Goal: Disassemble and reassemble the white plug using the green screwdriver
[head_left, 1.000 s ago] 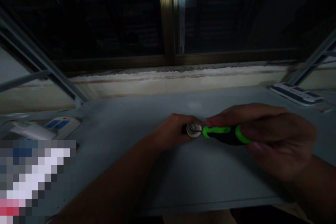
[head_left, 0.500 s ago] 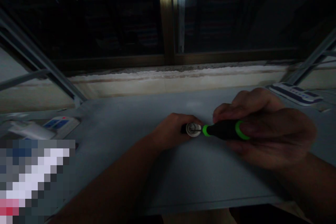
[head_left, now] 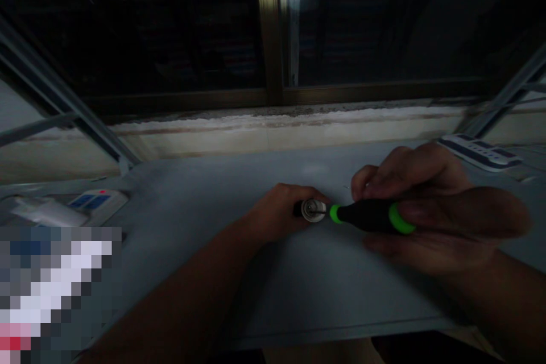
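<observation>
My left hand (head_left: 279,213) is closed around a small round metal part (head_left: 314,210), holding it just above the grey table (head_left: 205,205) with its silver face turned to the right. My right hand (head_left: 430,210) grips a screwdriver (head_left: 369,218) with a black handle and green rings. The screwdriver lies level, and its tip meets the centre of the metal part. The scene is dim and the part's body is hidden in my fingers.
A white power strip with blue sockets (head_left: 96,201) lies at the table's left, another power strip (head_left: 480,151) at the far right. A windowsill (head_left: 273,125) and a dark window run behind. Slanted metal frame bars (head_left: 63,108) stand at both sides.
My right hand has rolled the screwdriver handle: the fingers lifted and curled over it, and the green stripe along the handle turned out of sight. The left hand and the part stayed put.
</observation>
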Demonstrator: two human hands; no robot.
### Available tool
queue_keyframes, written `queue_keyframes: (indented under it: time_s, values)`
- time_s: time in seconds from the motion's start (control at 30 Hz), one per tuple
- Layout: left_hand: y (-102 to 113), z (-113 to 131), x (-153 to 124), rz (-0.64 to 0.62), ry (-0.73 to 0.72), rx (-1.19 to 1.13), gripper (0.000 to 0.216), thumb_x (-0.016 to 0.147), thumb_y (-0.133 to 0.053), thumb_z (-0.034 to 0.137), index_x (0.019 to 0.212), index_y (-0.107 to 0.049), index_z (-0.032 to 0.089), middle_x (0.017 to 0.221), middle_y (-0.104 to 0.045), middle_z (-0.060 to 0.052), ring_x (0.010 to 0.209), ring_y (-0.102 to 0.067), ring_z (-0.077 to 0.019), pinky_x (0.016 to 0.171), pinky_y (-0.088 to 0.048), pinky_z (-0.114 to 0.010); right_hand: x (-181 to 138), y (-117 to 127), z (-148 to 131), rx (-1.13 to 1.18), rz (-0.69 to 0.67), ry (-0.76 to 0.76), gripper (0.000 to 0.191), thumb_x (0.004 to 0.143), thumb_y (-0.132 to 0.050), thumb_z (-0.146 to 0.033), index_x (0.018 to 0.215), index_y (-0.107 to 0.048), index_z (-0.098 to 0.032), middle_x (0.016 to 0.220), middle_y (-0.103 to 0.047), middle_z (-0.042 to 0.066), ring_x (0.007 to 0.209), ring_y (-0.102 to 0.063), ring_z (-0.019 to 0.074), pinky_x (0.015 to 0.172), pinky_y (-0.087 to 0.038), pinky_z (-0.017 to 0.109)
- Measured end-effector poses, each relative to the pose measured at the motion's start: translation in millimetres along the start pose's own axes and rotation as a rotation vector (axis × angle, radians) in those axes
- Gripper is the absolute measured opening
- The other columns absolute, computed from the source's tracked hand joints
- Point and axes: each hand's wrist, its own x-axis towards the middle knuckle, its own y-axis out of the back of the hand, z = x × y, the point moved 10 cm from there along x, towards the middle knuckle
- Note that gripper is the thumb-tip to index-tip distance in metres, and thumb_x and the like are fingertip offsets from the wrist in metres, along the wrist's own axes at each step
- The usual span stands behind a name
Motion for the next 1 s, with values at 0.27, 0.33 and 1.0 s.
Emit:
queue_keyframes:
  time_s: [0.27, 0.33, 1.0]
  values:
    - [3, 2, 0, 0.036, -0.034, -0.017, 0.028, 0.083, -0.076, 0.017, 0.111, -0.076, 0.02, 0.104, -0.081, -0.004, 0.093, -0.075, -0.0194, 0.085, -0.056, -0.029, 5, -12, -9, -0.003, -0.062, 0.003, 0.025, 0.084, -0.071, -0.008, 0.107, -0.072, -0.018, 0.111, -0.079, 0.013, 0.099, -0.079, 0.0297, 0.071, -0.07, 0.042]
    - [4, 0, 0, 0.039, -0.018, -0.035, 0.027, 0.081, -0.077, 0.016, 0.108, -0.077, 0.02, 0.102, -0.081, -0.004, 0.093, -0.075, -0.019, 0.084, -0.056, -0.028, 4, -10, -9, -0.003, -0.042, 0.024, 0.024, 0.078, -0.08, -0.011, 0.099, -0.073, -0.021, 0.103, -0.08, 0.011, 0.089, -0.079, 0.0264, 0.064, -0.068, 0.036]
    - [4, 7, 0, 0.052, -0.067, 0.033, 0.025, 0.086, -0.073, 0.018, 0.111, -0.071, 0.019, 0.103, -0.077, -0.005, 0.094, -0.072, -0.0195, 0.088, -0.053, -0.031, 3, 8, 7, -0.168, 0.146, 0.044, 0.065, 0.069, -0.09, -0.017, 0.126, -0.065, -0.037, 0.104, -0.075, 0.001, 0.078, -0.077, 0.0219, 0.055, -0.066, 0.032]
